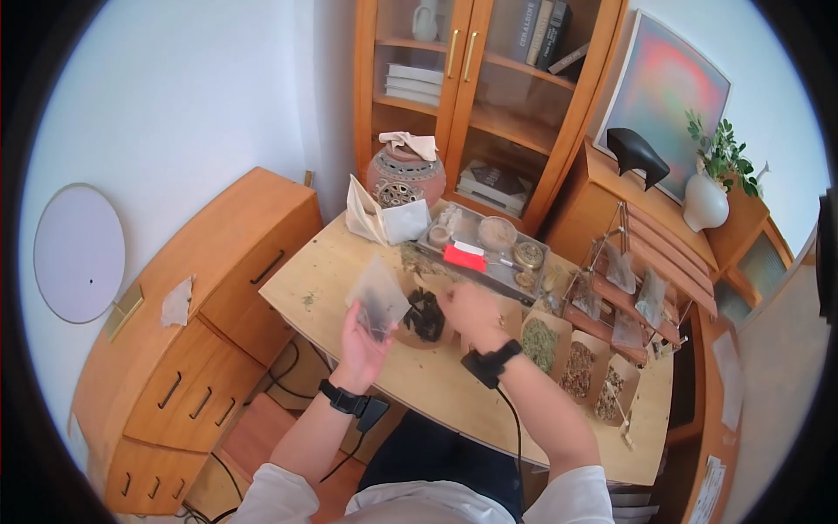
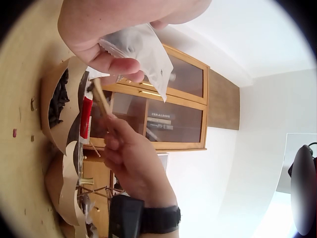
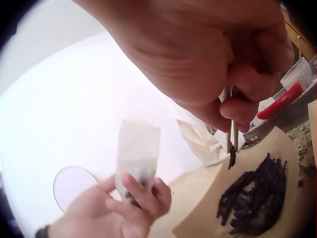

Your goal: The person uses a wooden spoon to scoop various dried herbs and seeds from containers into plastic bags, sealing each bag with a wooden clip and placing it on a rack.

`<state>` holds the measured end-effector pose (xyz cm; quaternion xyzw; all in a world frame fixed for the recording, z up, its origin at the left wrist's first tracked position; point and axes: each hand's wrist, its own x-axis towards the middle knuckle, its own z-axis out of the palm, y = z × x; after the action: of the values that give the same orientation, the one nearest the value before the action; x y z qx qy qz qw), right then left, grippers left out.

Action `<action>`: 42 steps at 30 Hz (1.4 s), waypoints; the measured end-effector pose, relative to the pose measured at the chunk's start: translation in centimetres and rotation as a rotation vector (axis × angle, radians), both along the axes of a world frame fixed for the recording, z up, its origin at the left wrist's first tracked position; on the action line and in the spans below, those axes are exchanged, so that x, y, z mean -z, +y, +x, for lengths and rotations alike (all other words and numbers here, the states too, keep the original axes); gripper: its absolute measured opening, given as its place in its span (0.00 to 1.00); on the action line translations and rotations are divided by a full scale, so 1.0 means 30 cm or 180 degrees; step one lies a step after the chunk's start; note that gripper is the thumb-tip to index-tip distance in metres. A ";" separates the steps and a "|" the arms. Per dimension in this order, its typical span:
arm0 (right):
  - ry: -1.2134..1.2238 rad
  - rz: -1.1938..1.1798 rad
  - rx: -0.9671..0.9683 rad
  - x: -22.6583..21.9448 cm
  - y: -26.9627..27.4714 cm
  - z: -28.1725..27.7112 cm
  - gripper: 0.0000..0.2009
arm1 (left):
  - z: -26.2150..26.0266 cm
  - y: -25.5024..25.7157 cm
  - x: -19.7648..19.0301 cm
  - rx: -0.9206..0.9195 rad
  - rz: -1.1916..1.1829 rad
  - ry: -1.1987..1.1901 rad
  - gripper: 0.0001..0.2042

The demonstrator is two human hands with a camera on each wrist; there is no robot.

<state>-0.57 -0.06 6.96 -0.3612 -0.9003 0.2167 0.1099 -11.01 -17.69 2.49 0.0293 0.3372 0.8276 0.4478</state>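
Observation:
My left hand (image 1: 362, 354) holds a small translucent bag (image 1: 375, 297) upright, with dark bits showing through its lower part in the right wrist view. Wooden tweezers (image 2: 102, 97) are pinched in my right hand (image 1: 476, 314). Between their tips hangs a thin dark strip (image 3: 232, 157). Below it, a paper tray (image 3: 200, 206) holds a heap of black, dried-looking strips (image 3: 257, 191). In the head view the bag is just left of this tray, and my right hand is over its right side.
More paper trays hold green leaves (image 1: 539, 345), reddish-brown bits (image 1: 577, 371) and pale pieces (image 1: 611, 393). Behind stands a grey metal tray (image 1: 497, 278) with jars and a red packet (image 1: 464, 257). A wooden rack (image 1: 611, 301) with small filled bags is on the right; a patterned pot (image 1: 419, 179) stands behind.

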 end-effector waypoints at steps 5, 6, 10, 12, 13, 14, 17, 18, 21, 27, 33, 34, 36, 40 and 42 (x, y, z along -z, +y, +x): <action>0.1261 -0.0818 -0.0213 -0.130 -0.006 0.099 0.16 | 0.004 0.009 0.011 -0.0004 -0.0041 -0.0026 0.21; 0.1309 -0.0979 -0.0223 -0.145 -0.016 0.107 0.14 | 0.011 0.020 0.005 -0.0040 -0.0046 -0.0030 0.22; 0.1135 -0.0726 -0.0382 -0.161 -0.075 0.126 0.15 | 0.027 0.035 0.001 0.0127 -0.0021 -0.0032 0.22; 0.0872 -0.0567 -0.0464 -0.188 -0.103 0.137 0.15 | 0.029 0.034 -0.001 0.0199 -0.0037 0.0012 0.22; 0.0812 -0.0642 -0.0483 -0.190 -0.106 0.140 0.15 | 0.031 0.032 -0.002 0.0227 -0.0047 0.0028 0.22; 0.0749 -0.0719 -0.0504 -0.191 -0.108 0.143 0.16 | 0.034 0.030 -0.004 0.0223 -0.0043 0.0032 0.23; 0.0611 -0.0739 -0.0536 -0.198 -0.115 0.152 0.16 | 0.038 0.029 -0.005 0.0231 -0.0021 0.0032 0.23; 0.0576 -0.0708 -0.0538 -0.203 -0.117 0.156 0.17 | 0.037 0.030 0.000 0.0246 -0.0001 0.0024 0.22; 0.0704 -0.0821 -0.0368 -0.264 -0.126 0.171 0.16 | 0.034 0.033 0.016 0.0212 0.0093 -0.0012 0.21; -0.0349 -0.0130 -0.0171 -0.180 -0.006 0.196 0.17 | 0.026 0.028 0.019 0.0016 0.0188 -0.0205 0.19; -0.1028 0.0016 -0.0128 -0.038 0.022 0.142 0.19 | 0.031 0.028 0.020 0.0059 0.0119 -0.0101 0.19; -0.1051 0.0033 -0.0102 -0.041 0.012 0.132 0.18 | 0.031 0.028 0.023 0.0076 0.0115 -0.0069 0.19; -0.1094 0.0065 -0.0055 -0.051 -0.008 0.106 0.18 | 0.028 0.031 0.030 0.0096 0.0088 -0.0071 0.19; -0.1180 0.0253 0.0001 0.002 -0.030 0.076 0.17 | 0.024 0.030 0.038 0.0111 0.0026 -0.0111 0.19; -0.1110 0.0313 -0.0102 0.020 -0.026 0.080 0.17 | 0.021 0.027 0.039 0.0128 0.0015 -0.0125 0.19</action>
<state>1.83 -0.85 6.36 -0.3731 -0.9208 0.1082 -0.0339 -10.37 -16.88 1.32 0.0209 0.3256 0.8197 0.4708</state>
